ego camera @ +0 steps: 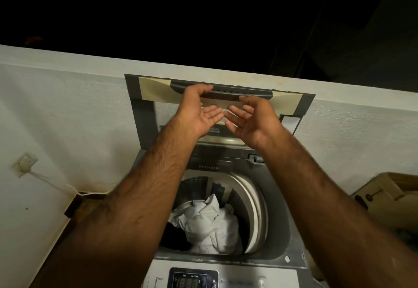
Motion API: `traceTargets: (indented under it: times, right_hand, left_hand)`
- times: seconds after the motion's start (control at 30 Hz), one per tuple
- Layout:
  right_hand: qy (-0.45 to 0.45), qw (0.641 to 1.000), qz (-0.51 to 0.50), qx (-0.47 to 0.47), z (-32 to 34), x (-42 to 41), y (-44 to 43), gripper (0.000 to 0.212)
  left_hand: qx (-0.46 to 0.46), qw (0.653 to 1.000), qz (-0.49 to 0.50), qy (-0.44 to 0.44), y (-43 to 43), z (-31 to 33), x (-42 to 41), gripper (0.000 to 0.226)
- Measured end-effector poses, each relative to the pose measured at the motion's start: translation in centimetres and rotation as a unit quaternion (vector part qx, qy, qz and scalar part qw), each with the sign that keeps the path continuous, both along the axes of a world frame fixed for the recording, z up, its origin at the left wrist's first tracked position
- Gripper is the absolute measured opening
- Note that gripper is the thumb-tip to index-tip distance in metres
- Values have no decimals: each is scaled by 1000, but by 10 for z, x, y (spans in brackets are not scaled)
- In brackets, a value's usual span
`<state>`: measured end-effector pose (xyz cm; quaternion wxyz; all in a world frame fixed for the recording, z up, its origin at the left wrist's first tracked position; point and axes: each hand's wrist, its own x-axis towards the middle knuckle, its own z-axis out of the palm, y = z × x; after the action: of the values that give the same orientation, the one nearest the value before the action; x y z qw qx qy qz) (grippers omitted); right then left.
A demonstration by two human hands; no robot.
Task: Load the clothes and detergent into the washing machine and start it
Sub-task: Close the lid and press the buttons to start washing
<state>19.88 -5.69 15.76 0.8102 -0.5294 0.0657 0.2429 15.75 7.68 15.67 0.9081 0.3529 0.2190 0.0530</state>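
Observation:
A grey top-loading washing machine (278, 226) stands below me with its lid (149, 88) raised upright against the wall. White clothes (208, 224) and a dark garment lie in the drum. A drawer labelled Detergent (209, 167) sits shut at the back of the opening. Both my hands are raised in front of the lid's dark handle (255, 94). My left hand (200, 111) is open, its thumb touching the handle's lower edge. My right hand (251, 122) is open just below the handle, palm turned left. The lit control panel (194, 278) shows at the bottom.
A white low wall (67, 106) runs behind the machine, dark night beyond it. A wall socket (24, 163) with a white cable sits at the left. A beige box-like object (389, 199) stands to the right of the machine.

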Motion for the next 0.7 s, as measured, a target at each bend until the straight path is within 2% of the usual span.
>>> traceTargets:
  times: [0.17,0.23,0.4,0.53,0.6,0.7]
  right_hand:
    - [23,999,-19,-17,0,4,7,47]
    - [26,999,-24,-34,0,7,9,47]
    - [36,996,-32,-75,-3,11,14,52]
    - [45,996,-33,-70,-9,9,8,61]
    - [46,998,-32,-40,-13,5,5,54]
    - [35,999,-28,25,-20,-4,1,28]
  left_hand:
    - [31,998,9,50,11,-3,11,84]
    - [40,997,3,62,13,-3,16,87]
    - [73,993,36,81,16,-5,26,67]
    - [57,996,32,68,18,-13,21,56]
    - [40,996,44,61,20,-19,15,51]
    - [6,997,69,35,15,-28,3,41]
